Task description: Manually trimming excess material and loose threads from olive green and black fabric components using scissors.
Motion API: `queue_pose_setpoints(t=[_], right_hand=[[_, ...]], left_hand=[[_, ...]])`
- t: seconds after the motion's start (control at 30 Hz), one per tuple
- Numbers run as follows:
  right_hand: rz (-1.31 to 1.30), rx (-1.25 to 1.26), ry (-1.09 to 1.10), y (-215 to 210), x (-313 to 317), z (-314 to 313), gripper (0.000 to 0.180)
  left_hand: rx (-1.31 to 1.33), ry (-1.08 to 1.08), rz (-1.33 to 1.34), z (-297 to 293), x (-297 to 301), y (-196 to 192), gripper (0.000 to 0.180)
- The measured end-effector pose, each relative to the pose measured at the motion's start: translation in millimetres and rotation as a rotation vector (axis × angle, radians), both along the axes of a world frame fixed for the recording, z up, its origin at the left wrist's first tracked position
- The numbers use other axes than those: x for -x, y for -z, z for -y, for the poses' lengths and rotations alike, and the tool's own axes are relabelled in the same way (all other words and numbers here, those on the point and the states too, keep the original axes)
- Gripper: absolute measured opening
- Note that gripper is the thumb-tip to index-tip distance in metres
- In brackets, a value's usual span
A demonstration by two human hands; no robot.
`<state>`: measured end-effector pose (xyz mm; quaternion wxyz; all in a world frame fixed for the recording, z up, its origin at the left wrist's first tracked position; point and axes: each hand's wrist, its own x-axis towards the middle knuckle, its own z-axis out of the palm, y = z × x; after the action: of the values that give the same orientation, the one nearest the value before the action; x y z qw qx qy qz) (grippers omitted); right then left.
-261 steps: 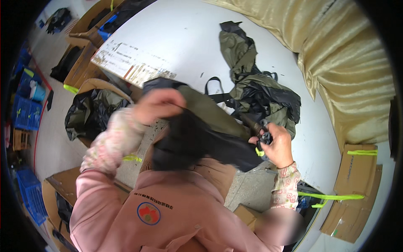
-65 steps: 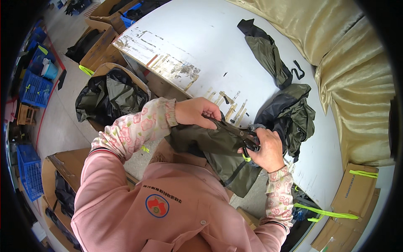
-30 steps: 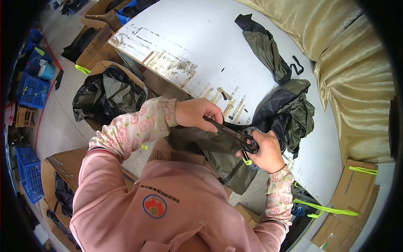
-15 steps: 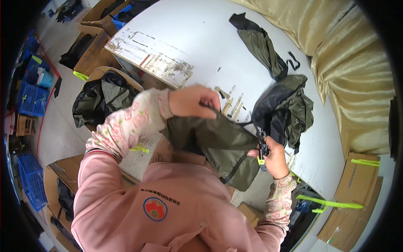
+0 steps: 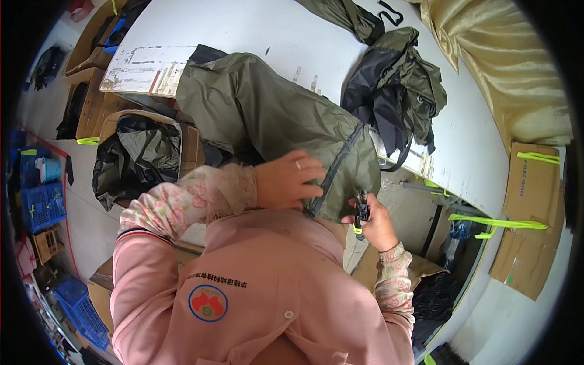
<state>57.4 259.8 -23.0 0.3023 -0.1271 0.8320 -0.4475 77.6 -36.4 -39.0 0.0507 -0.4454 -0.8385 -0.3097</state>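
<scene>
A large olive-green fabric piece [image 5: 277,100] drapes from the white table over its front edge toward my lap. A dark strip [image 5: 339,161] runs across its near part. My left hand [image 5: 289,180], with a ring on one finger, rests on the fabric beside that strip, its fingers spread. In my right hand [image 5: 378,224] are small black thread snips [image 5: 362,213] with a lime band, held close to the fabric's right edge. My fingers hide part of the tool. Farther right on the table lies a crumpled olive and black fabric item [image 5: 395,79].
Another olive piece [image 5: 347,18] lies at the far side of the white table [image 5: 255,24]. Left of me stands a carton [image 5: 190,143] holding dark fabric. Blue crates [image 5: 44,207] line the floor at far left. A gold curtain [image 5: 486,73] and brown cardboard [image 5: 529,225] border the right.
The olive fabric has been spread out, from bunched near my lap to lying across the table's edge. My left hand has come down onto it. The view has shifted; the snips stay in my right hand.
</scene>
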Motion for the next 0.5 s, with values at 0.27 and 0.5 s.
queue_pose_setpoints(t=[0.27,0.5], right_hand=[[-0.389,-0.294,-0.104,19.4,-28.4,3.9,0.034],[-0.165,-0.194,0.019,21.3,-14.3,-6.4,0.030]], left_hand=[[0.033,-0.058,-0.082,-28.8,-20.3,60.4,0.034],[-0.315,0.038,1.051,-25.2,2.3,45.0,0.024]])
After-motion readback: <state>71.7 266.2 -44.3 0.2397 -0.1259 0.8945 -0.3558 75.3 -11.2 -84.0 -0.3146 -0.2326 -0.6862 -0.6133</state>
